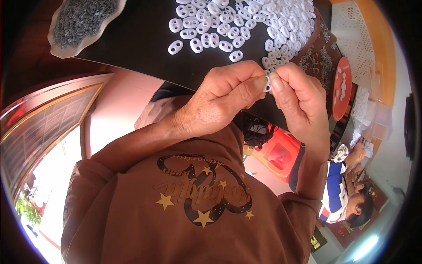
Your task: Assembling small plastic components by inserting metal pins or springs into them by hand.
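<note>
Above the table's near edge, my left hand and my right hand meet with thumbs and fingers pinched together. Between the fingertips shows a small white two-hole cord lock, mostly covered by the fingers. Both hands are closed on it. Just beyond them, many matching white oval pieces lie loose on the dark table, heaped toward the far right. A pale tray at the far left holds a pile of small grey metal springs.
Right of the heap, more small springs lie on a brown surface. Beside them is a red plate with white pieces. A red plastic stool stands below the table. Another person sits at the right.
</note>
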`<state>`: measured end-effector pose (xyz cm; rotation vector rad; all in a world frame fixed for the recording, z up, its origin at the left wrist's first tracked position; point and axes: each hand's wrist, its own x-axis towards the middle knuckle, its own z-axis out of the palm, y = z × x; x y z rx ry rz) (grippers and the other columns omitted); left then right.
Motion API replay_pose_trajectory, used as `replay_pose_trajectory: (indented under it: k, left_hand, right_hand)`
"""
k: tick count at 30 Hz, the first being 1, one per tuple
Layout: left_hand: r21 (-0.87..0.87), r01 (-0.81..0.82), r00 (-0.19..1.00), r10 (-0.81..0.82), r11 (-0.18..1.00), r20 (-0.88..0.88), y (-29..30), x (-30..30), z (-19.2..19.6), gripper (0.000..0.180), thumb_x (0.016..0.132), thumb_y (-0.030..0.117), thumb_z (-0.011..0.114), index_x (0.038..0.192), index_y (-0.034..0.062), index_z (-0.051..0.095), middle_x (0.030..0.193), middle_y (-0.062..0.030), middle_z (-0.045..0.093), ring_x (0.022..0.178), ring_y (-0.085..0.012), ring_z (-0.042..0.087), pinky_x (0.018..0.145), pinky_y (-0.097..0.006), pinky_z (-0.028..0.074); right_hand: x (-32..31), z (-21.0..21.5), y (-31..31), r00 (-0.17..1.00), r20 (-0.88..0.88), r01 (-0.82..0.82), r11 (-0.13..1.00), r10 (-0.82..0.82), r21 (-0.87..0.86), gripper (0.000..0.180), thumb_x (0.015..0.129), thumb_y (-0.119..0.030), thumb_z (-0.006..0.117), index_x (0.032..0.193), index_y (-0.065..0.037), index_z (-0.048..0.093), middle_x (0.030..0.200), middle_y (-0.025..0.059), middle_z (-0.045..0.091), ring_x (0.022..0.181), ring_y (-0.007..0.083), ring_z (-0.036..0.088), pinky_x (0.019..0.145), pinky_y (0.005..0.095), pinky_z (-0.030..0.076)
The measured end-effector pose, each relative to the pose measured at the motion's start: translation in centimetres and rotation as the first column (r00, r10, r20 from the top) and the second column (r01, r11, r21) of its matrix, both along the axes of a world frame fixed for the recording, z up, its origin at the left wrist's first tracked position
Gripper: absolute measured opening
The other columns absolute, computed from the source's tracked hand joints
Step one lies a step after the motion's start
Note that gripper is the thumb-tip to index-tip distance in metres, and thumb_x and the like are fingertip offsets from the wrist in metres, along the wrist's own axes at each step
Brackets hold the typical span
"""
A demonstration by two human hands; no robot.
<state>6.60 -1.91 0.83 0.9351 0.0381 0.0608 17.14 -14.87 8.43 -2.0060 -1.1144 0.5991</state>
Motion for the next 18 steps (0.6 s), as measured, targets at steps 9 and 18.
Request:
replay_pose_trajectory:
  k: [9,18]
  left_hand:
    - [0.044,0.069,0.998,-0.069,0.997,0.011,0.4,-0.2,0.1,0.022,0.099,0.019,0.044,0.092,0.002,0.056,0.069,0.0017,0.049,0.058,-0.0024,0.036,0.052,-0.018,0.03]
    - [0.101,-0.01,1.0,0.009,0.995,0.013,-0.1,0.0,-0.1,0.022,0.1,0.019,0.044,0.093,0.003,0.057,0.069,0.0023,0.05,0.057,-0.0021,0.036,0.051,-0.017,0.031]
  right_hand:
    - [0.6,0.9,0.0,0.995,-0.046,-0.094,0.99,0.09,-0.104,0.018,0.093,-0.011,0.051,0.079,0.001,0.05,0.061,0.0015,0.044,0.055,0.0077,0.04,0.05,0.0242,0.031]
    - [0.0,0.2,-0.6,0.989,-0.139,0.053,0.998,-0.059,-0.047,0.013,0.093,-0.012,0.053,0.085,-0.001,0.053,0.068,-0.0028,0.048,0.06,0.0037,0.042,0.054,0.019,0.034]
